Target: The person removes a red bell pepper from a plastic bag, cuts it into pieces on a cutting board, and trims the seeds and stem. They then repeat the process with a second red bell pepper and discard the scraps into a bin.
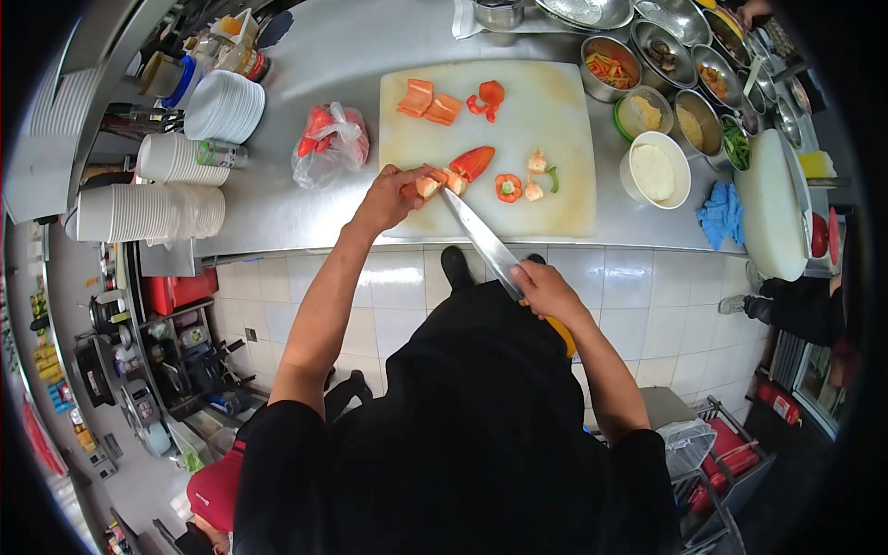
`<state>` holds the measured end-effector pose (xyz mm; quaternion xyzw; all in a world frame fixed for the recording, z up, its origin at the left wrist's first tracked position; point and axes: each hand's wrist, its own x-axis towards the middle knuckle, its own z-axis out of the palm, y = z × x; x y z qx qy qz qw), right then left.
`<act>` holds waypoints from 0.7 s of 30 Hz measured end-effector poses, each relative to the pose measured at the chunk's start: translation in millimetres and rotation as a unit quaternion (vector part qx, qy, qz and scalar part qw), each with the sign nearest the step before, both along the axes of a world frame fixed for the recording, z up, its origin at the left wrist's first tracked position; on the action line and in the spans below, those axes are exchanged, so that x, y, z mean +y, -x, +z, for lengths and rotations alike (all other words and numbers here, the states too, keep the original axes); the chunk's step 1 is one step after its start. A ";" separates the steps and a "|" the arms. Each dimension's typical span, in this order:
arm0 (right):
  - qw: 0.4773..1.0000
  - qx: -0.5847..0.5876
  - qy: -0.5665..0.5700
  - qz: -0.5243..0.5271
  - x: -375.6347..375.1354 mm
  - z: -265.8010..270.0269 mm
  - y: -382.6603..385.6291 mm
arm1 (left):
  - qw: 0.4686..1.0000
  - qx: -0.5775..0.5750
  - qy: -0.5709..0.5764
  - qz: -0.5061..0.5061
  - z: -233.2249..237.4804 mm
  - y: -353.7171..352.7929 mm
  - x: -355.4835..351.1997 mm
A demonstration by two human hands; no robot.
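Observation:
My right hand (548, 289) is closed around the handle of a large kitchen knife (483, 236). Its blade reaches up over the front edge of the white cutting board (546, 102), the tip at a cut red bell pepper piece (428, 187). The fingers of my left hand (392, 198) grip that piece, pale inner side showing. Just beyond the tip rests a larger red pepper section (474, 164). A pepper top ring (508, 188), pale core bits (536, 161) and a green stem (553, 179) lie to the right. Flat pepper slices (416, 96) and smaller red pieces (491, 92) lie farther back.
A plastic bag of red peppers (331, 143) sits left of the board. Stacked white bowls (153, 213) and plates (225, 106) stand farther left. Metal bowls of ingredients (610, 69), a white tub (655, 170) and a blue cloth (721, 215) are right. Other people stand nearby.

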<state>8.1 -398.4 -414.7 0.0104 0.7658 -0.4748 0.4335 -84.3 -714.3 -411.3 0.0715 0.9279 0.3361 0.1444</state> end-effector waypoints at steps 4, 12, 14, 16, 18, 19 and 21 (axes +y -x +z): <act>0.998 -0.031 0.047 -0.013 8.0 -28.3 -10.9 | 0.998 -0.054 0.018 0.014 8.1 0.9 4.3; 0.995 -0.025 0.095 -0.008 -9.3 -42.4 -5.4 | 0.997 -0.068 0.020 0.015 1.7 2.2 -0.4; 0.996 -0.021 0.092 -0.006 -17.7 -38.9 -0.2 | 0.997 -0.073 0.013 0.024 -0.4 2.4 0.4; 0.996 -0.015 0.087 -0.003 -23.7 -37.1 4.5 | 0.997 -0.076 0.006 0.034 0.2 2.8 1.7; 0.997 -0.015 0.081 0.000 -27.8 -38.4 8.6 | 0.995 -0.081 -0.001 0.049 1.0 2.4 2.6; 0.997 -0.011 0.080 0.002 -28.4 -37.5 10.8 | 0.996 -0.077 -0.004 0.051 0.0 2.8 2.1; 0.995 -0.025 0.093 0.005 -28.8 -35.3 15.2 | 0.996 -0.074 0.000 0.049 -0.8 3.8 1.4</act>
